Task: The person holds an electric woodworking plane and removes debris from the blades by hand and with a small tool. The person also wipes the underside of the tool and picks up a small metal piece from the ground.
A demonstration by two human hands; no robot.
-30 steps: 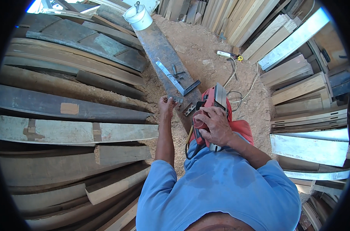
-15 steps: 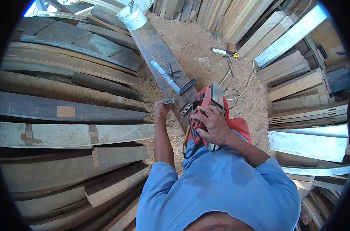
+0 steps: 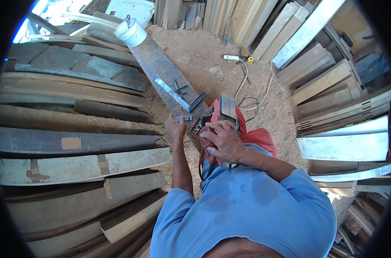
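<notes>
My right hand (image 3: 225, 141) is wrapped over the red housing of an electric planer (image 3: 230, 108), which rests on its side across my lap. My left hand (image 3: 175, 127) pinches the near end of a small grey metal block (image 3: 186, 118) with holes, at the left edge of a narrow plank bench (image 3: 147, 53). A similar metal piece (image 3: 197, 127) lies on the bench close to the planer, partly hidden by it. Farther along the bench lies a metal try square (image 3: 173, 93), with a dark T-shaped wrench (image 3: 178, 87) beside its blade.
A white bucket (image 3: 131, 35) stands at the bench's far end. Stacked boards (image 3: 66, 144) fill the left, and more timber (image 3: 344, 148) leans along the right. A pale cord (image 3: 245, 81) and a yellow tape measure (image 3: 250, 59) lie on the shaving-covered floor.
The view has shifted, so the bench and bucket sit farther left. My left hand has lowered the metal block toward the bench and turned it slightly. My right hand stays on the planer.
</notes>
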